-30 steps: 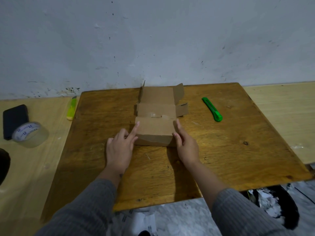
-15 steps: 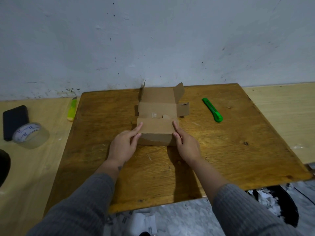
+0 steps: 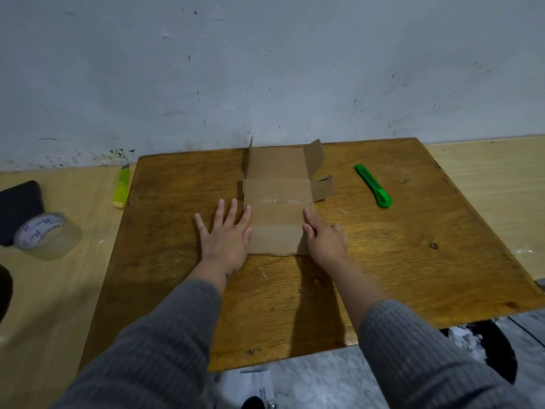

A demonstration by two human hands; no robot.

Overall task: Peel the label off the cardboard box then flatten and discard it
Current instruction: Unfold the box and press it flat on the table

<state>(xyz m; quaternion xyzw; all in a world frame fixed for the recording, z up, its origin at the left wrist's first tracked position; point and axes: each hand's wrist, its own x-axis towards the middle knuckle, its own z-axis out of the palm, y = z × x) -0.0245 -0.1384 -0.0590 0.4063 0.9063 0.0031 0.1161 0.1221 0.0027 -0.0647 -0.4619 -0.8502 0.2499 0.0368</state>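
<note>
Box (image 3: pixel 278 216) lies flattened on tabletop (image 3: pixel 413 261) — left hand (image 3: pixel 225 234) flat beside it, fingers spread; right hand (image 3: pixel 326 239) at its right edge, fingers loose, grasping nothing.

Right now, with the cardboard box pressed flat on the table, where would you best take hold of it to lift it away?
Probably by its two long side edges, one hand from each side. The cardboard box lies flat on the wooden table, and the left hand and right hand already flank those edges. The far flaps stand up but look floppy, so pinching the flattened body seems steadier.
</note>
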